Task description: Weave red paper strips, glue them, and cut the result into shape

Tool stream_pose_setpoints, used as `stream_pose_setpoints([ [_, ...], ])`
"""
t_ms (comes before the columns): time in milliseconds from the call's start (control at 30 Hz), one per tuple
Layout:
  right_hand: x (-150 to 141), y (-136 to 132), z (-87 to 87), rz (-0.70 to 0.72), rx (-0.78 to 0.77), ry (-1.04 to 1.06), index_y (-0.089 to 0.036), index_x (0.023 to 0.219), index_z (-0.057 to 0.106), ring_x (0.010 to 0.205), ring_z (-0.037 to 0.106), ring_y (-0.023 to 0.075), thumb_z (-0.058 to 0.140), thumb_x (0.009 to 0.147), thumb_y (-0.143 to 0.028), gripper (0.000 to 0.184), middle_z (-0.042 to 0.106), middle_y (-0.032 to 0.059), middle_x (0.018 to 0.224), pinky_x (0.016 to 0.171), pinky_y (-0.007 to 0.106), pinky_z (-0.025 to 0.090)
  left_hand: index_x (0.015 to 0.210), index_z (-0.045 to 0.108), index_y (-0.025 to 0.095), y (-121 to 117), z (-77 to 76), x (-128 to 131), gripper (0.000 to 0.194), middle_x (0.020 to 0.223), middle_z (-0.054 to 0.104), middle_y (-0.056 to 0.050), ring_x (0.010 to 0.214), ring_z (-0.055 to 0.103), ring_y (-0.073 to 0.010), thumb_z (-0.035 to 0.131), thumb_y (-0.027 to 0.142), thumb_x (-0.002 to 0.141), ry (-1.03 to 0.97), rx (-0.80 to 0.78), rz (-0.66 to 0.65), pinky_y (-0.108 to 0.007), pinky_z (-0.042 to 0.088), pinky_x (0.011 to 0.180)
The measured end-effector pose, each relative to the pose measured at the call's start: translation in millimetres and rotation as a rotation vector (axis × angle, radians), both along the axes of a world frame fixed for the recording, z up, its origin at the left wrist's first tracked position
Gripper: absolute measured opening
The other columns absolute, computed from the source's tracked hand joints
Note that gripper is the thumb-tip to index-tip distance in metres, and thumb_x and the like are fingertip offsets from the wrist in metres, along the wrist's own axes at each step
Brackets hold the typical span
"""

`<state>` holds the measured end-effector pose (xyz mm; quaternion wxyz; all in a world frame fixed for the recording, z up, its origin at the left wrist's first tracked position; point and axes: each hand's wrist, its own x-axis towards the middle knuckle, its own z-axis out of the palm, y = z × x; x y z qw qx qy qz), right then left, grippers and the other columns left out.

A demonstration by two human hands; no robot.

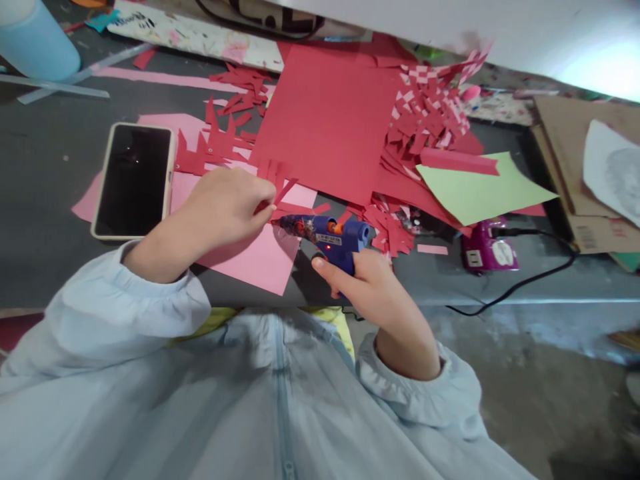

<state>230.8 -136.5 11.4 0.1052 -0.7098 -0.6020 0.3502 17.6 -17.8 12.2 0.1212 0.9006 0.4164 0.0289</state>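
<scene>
My left hand [227,207] is closed in a pinch on a small fringed piece of red paper [277,179], held just above a pink sheet [260,257]. My right hand [367,287] grips the handle of a blue glue gun [330,237]. The gun's nozzle points left and sits right under the red paper at my left fingertips. A small red light glows on the gun's body.
A phone [133,179] lies screen-up at the left. A large red sheet [327,117], cut red strips [430,113], a green sheet [480,190], a purple plugged-in device [487,252] with a black cable, cardboard [580,160] and a blue bottle [35,37] lie on the dark table.
</scene>
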Motion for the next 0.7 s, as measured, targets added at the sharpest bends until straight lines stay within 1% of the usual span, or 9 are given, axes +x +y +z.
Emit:
stream_pose_setpoints([
  [67, -1.5, 0.7, 0.3, 0.012, 0.031, 0.016, -0.025, 0.054, 0.041, 0.047, 0.052, 0.0164, 0.05, 0.085, -0.061, 0.048, 0.054, 0.0027, 0.047, 0.051, 0.03, 0.034, 0.073, 0.068, 0.022, -0.1, 1.7, 0.2, 0.033, 0.066, 0.064, -0.006, 0.065, 0.051, -0.0207, 0.042, 0.036, 0.089, -0.004, -0.002, 0.0, -0.034, 0.024, 0.057],
  [133, -2.2, 0.9, 0.9, 0.005, 0.044, 0.028, -0.025, 0.055, 0.042, 0.047, 0.052, 0.016, 0.05, 0.086, -0.059, 0.047, 0.055, 0.0024, 0.047, 0.051, 0.03, 0.034, 0.072, 0.065, 0.022, -0.1, 2.0, 0.1, 0.033, 0.065, 0.061, -0.005, 0.064, 0.049, -0.0196, 0.042, 0.037, 0.089, -0.026, 0.001, -0.004, -0.034, 0.023, 0.056],
  [233, -2.2, 0.1, 1.8, -0.006, 0.018, 0.005, -0.024, 0.054, 0.043, 0.049, 0.055, 0.0169, 0.052, 0.084, -0.06, 0.048, 0.057, 0.0032, 0.048, 0.051, 0.03, 0.035, 0.073, 0.065, 0.022, -0.2, 0.4, -0.1, 0.031, 0.065, 0.06, -0.004, 0.064, 0.049, -0.019, 0.041, 0.035, 0.089, -0.036, 0.002, -0.011, -0.033, 0.024, 0.058],
  [400, -3.5, -0.5, 0.1, 0.01, 0.011, 0.008, -0.025, 0.054, 0.04, 0.048, 0.053, 0.0175, 0.046, 0.085, -0.063, 0.049, 0.054, 0.0038, 0.048, 0.052, 0.031, 0.034, 0.071, 0.064, 0.022, -0.7, 0.3, -0.3, 0.032, 0.063, 0.058, -0.003, 0.063, 0.049, -0.0192, 0.041, 0.035, 0.088, -0.012, 0.003, -0.002, -0.033, 0.022, 0.058],
  [500, -2.8, -0.5, -0.1, -0.011, 0.018, 0.002, -0.025, 0.055, 0.042, 0.049, 0.054, 0.0178, 0.047, 0.085, -0.064, 0.049, 0.056, 0.004, 0.049, 0.053, 0.031, 0.035, 0.072, 0.064, 0.022, -1.3, 2.5, -0.8, 0.032, 0.064, 0.059, -0.003, 0.063, 0.048, -0.0187, 0.04, 0.035, 0.09, -0.03, 0.008, -0.017, -0.033, 0.023, 0.057],
  [600, -1.3, -1.4, 1.9, -0.027, -0.013, -0.001, -0.024, 0.054, 0.044, 0.05, 0.056, 0.018, 0.05, 0.084, -0.064, 0.05, 0.058, 0.0044, 0.049, 0.053, 0.031, 0.037, 0.073, 0.065, 0.022, -1.5, 3.1, -0.7, 0.032, 0.066, 0.061, -0.004, 0.065, 0.049, -0.0191, 0.041, 0.034, 0.09, -0.033, -0.011, -0.022, -0.033, 0.024, 0.058],
  [700, -2.5, -1.1, 3.1, -0.012, -0.008, -0.004, -0.025, 0.053, 0.042, 0.048, 0.053, 0.0171, 0.051, 0.085, -0.063, 0.051, 0.055, 0.0036, 0.047, 0.051, 0.031, 0.036, 0.071, 0.065, 0.022, -0.7, 1.5, 0.1, 0.031, 0.066, 0.062, -0.005, 0.064, 0.05, -0.0199, 0.041, 0.033, 0.088, -0.021, -0.014, -0.008, -0.034, 0.023, 0.058],
])
